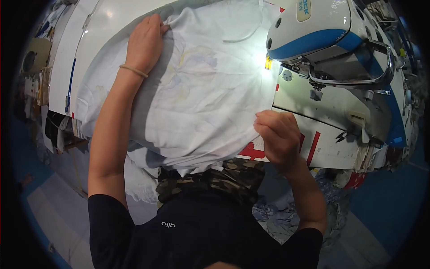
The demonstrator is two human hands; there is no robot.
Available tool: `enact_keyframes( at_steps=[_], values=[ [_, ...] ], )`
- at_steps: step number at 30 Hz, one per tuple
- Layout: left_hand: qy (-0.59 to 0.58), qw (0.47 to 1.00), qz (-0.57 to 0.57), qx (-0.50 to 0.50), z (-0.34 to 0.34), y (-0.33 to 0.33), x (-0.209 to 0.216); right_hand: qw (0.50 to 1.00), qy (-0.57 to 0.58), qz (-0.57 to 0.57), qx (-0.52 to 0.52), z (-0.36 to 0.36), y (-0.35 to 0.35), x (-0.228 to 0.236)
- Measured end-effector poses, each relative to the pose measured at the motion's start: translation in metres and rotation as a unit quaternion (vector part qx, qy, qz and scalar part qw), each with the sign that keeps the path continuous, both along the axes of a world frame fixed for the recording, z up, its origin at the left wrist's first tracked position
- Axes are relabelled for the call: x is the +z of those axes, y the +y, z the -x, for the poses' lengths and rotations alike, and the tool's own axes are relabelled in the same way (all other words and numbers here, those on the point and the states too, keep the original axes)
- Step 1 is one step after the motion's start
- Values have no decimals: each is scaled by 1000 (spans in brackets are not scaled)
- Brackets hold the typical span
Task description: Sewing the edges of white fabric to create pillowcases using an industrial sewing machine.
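A white cloth (210, 98) with faint yellow and lilac flower prints lies spread over the machine table, and its near edge hangs down toward my lap. At the far left of the cloth, my left hand (147, 39) is closed, gripping a gathered fold. My right hand (280, 134) pinches the cloth's right edge near the table front. Just beyond that edge stands a white and blue sewing machine (313, 31), its lamp lighting the cloth beside the yellow part (268, 62) near its head. A thin white cord (245, 37) rests on the far part of the cloth.
Red tape strips (313, 148) mark the table front at right. Small dark snips (342, 136) lie near the machine's base. A curved metal guard (380, 76) juts out from the machine. Crumpled grey fabric (309, 210) is piled below the table, and a beige round object (33, 58) stands far left.
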State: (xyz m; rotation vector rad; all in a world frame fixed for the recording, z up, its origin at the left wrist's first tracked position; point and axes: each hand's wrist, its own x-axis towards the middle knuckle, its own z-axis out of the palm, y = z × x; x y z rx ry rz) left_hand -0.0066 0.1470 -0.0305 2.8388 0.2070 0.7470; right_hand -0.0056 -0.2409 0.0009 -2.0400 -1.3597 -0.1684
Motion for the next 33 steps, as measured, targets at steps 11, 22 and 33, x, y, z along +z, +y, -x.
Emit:
enact_keyframes(
  at_steps=[11, 22, 33],
  values=[
    [-33, 999, -23, 11, -40, 37, -19, 998, -43, 16, -40, -42, 18, -5],
    [246, 969, 30, 11, 207, 41, 78, 781, 611, -112, -55, 163, 13, -40],
    [101, 969, -186, 129, 165, 58, 181, 540, 782, -273, 147, 189, 41, 49]
  ],
)
